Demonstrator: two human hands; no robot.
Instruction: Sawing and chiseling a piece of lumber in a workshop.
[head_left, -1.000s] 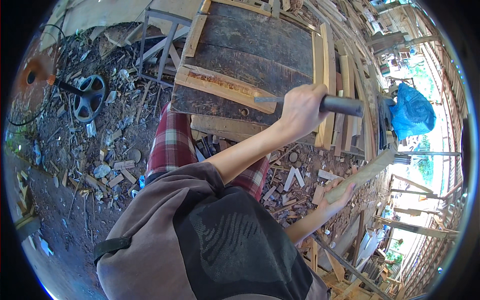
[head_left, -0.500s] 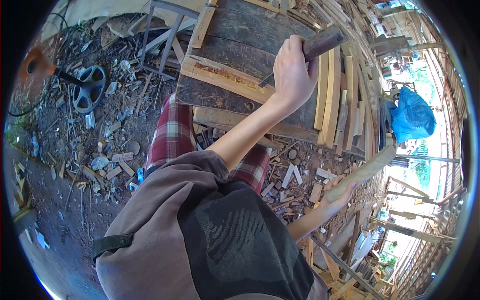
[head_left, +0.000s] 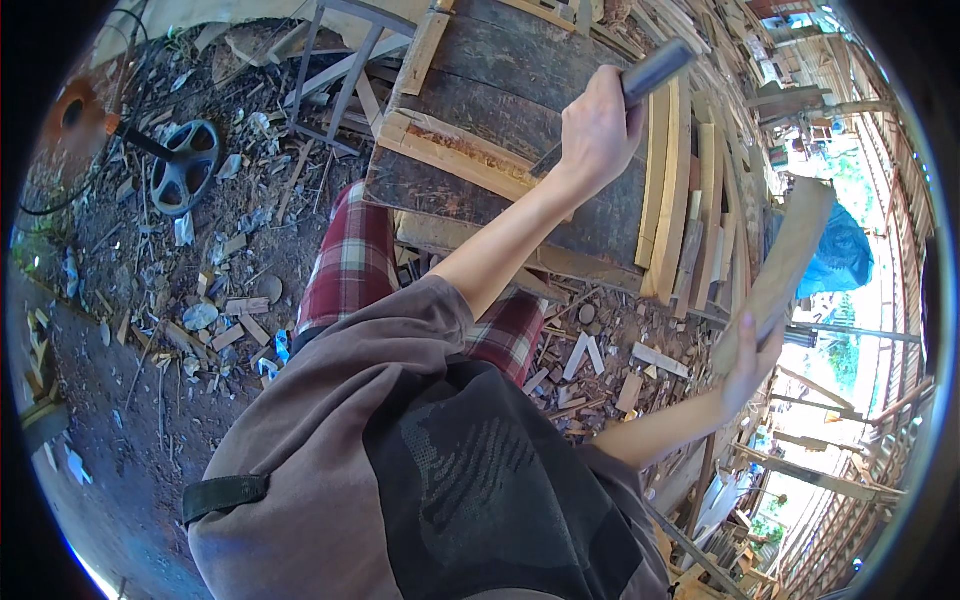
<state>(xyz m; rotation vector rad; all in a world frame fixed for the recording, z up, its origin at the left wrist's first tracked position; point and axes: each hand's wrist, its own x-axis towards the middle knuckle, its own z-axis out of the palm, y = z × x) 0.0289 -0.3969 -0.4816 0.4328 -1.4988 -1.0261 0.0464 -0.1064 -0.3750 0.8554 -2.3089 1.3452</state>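
My left hand is wrapped round the dark handle of a chisel, which leans with its blade down to the left. Just past the hand, the blade's lower part meets or nears a pale length of timber. A rough, brown-stained recess runs along that timber's upper face. Off to the right, my right hand grips the lower end of a thick wooden block, raised and slightly blurred. The timber lies on a dark, worn plank bench, and my left forearm hides part of its right end.
Several pale wood strips lie along the bench's right side. A metal frame stands beyond its left corner. Offcuts and litter cover the ground. A black wheel is at far left, a blue plastic bag at right.
My right hand has swung the wooden block up and to the right, tilting it more upright. My left hand still holds the chisel at the timber; the view has shifted slightly.
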